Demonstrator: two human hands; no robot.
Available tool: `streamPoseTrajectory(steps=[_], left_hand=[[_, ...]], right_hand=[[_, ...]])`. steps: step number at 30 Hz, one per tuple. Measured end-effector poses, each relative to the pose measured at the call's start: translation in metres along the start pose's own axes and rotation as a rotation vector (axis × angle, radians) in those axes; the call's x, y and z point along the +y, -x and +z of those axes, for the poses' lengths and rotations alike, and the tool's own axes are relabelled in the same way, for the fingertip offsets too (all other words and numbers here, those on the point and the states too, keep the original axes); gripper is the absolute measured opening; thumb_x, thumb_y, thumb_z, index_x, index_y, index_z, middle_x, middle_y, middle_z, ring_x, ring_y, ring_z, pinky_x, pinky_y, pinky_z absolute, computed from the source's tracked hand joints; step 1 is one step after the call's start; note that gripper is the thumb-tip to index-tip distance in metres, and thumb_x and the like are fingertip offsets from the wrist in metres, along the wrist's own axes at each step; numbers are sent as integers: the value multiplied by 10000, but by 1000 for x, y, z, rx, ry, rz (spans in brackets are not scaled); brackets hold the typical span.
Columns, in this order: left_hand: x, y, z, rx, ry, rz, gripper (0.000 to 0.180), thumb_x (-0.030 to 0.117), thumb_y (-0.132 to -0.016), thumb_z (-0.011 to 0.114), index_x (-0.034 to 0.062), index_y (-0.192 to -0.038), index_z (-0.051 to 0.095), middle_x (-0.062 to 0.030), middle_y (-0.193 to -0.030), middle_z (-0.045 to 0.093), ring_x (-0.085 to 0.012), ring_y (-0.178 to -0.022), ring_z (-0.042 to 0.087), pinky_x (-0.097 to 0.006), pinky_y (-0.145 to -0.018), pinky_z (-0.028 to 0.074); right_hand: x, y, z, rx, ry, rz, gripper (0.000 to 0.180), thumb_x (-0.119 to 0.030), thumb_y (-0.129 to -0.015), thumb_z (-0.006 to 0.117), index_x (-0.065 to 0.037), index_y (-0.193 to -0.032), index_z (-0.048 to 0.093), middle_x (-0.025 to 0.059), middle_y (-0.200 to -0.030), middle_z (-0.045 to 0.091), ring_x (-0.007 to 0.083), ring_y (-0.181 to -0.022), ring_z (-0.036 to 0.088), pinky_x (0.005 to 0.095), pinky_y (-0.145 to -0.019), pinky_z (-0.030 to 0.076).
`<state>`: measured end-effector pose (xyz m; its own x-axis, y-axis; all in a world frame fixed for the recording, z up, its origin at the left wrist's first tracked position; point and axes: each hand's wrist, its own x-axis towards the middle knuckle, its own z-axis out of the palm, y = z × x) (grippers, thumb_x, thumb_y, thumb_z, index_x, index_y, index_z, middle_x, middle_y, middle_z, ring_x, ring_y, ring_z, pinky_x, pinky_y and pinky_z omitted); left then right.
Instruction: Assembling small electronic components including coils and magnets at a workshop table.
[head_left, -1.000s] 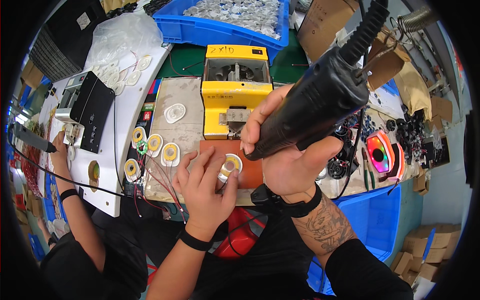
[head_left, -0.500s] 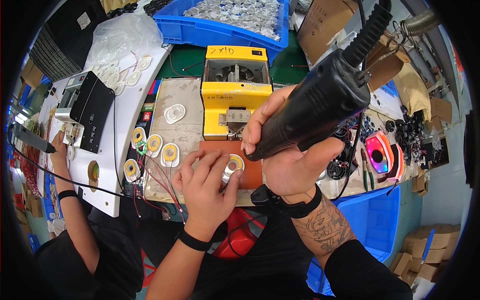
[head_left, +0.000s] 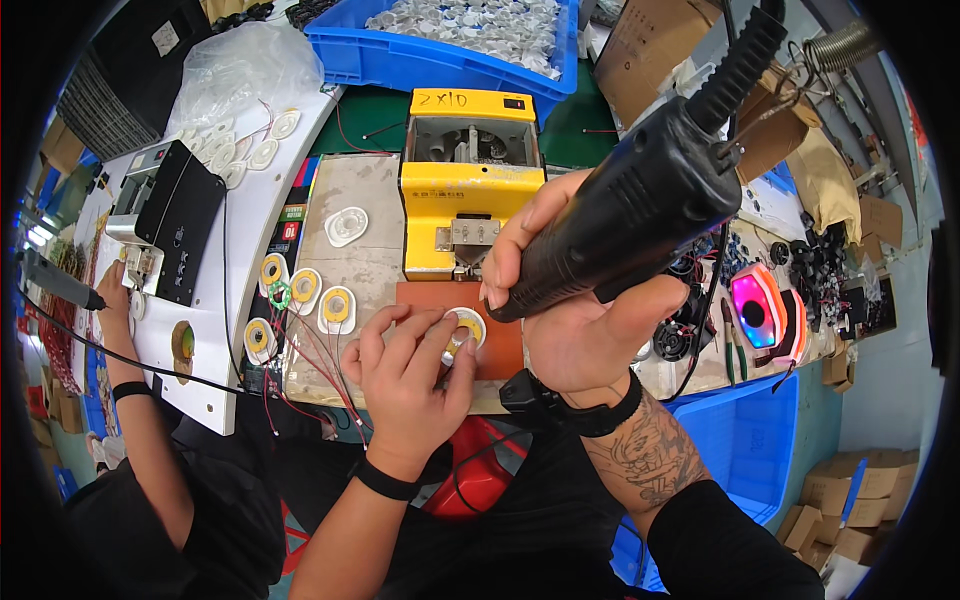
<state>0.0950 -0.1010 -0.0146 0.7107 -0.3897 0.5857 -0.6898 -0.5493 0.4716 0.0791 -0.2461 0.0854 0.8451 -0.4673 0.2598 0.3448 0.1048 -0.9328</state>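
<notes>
My left hand [head_left: 412, 385] has its fingertips and thumb closed on a round white plastic piece with a yellow ring [head_left: 478, 325]. That piece sits over an orange mat [head_left: 500, 345] in front of a yellow screw feeder [head_left: 445, 205]. My right hand [head_left: 580, 350] is wrapped round a black electric screwdriver [head_left: 640, 200], which slants down toward the left with its cable and a spring at the upper end. The screwdriver's tip is hidden behind my right fingers, so I cannot tell whether it touches anything. To the left lie several similar white pieces with yellow rings [head_left: 337, 308] and red wires.
A blue crate [head_left: 340, 50] of small whitish parts stands at the back. At left, another person's hand [head_left: 113, 290] is beside a black machine [head_left: 185, 220]. Pliers [head_left: 735, 345] and a glowing light unit [head_left: 757, 308] lie right; a blue bin [head_left: 770, 430] stands below.
The white piece has turned slightly under my left fingers, showing more of its right rim. My left hand has shifted a little; the right hand and screwdriver stay nearly still.
</notes>
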Motion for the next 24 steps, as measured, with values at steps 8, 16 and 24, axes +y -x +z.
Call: streamPoseTrajectory(steps=[8,16,24], left_hand=[[-3,3,0,2,-21,14,268,180,-777,815,144,-1039,773,9,-1113,713,-268,-1130,599,-412,-950,336],[-7,8,-4,-27,0,95,250,189,-743,829,163,-983,765,30,-1118,722,-268,-1135,598,-413,-943,318],[-1,-1,-2,-16,116,-26,239,101,-730,829,135,-960,776,4,-1102,742,-313,-1162,584,-422,-1001,346]], right_hand=[[-1,-1,-2,-36,3,6,1105,-1051,-624,409,-43,-1071,476,86,-776,565,173,-662,588,305,-603,513],[1,0,-5,-42,0,51,1129,-1074,-570,404,-62,-1067,469,75,-766,564,157,-664,587,297,-621,511],[3,-1,-8,-43,-10,38,1130,-1074,-570,397,-59,-1063,475,77,-772,575,154,-668,590,301,-625,514]])
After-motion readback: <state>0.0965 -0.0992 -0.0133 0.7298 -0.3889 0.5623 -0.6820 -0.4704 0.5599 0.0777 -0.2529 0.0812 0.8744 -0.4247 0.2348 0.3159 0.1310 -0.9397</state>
